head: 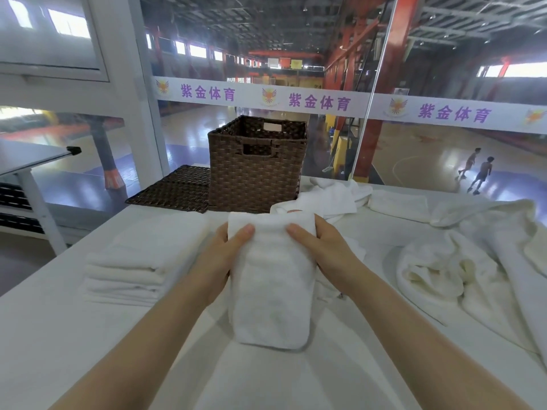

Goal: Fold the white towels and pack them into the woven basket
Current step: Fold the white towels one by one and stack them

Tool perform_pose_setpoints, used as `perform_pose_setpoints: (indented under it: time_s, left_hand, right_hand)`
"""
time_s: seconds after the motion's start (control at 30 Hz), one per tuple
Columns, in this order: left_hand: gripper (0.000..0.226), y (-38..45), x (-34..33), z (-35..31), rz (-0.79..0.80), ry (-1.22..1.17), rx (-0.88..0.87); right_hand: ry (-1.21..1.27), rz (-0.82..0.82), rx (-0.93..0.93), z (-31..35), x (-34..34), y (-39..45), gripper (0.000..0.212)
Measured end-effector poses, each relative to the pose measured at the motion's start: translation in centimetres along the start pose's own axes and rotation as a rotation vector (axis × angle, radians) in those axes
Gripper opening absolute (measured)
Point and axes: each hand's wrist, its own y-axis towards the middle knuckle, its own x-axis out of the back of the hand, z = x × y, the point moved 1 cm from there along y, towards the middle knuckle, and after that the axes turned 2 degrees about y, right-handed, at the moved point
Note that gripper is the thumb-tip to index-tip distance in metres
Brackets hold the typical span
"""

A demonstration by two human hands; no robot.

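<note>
A: status, left to right?

B: On my feed, far left of the white table [53, 321] there's a stack of folded towels [130, 270]. Flat woven lid [174, 190] behind it, touching the woven basket [254, 170], which stands upright at the table's back edge.

A: hands?

B: Left hand [220, 255] grips the folded towel [270, 285] on its left edge, thumb on top, fingers curled under. Right hand [319, 250] grips the right edge the same way. Towel is held centre, in front of the basket, not in it.

A: right side?

B: Loose unfolded towels [461, 261] heaped on the table, more behind the hands beside the basket.
</note>
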Motion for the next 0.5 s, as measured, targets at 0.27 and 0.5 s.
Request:
perform_pose_setpoints:
  time_s: [0.27,0.5]
  left_hand:
    - [0.030,1.8,3.3,-4.1,-0.062,0.387,-0.269]
    - [0.027,5.5,6.4,-10.4,0.013,0.661,-0.410]
  right_hand:
    - [-0.310,0.148,0.164,3.4,0.4,2.8,0.051]
    - [-0.876,0.133,0.421,10.7,-1.9,6.0,0.037]
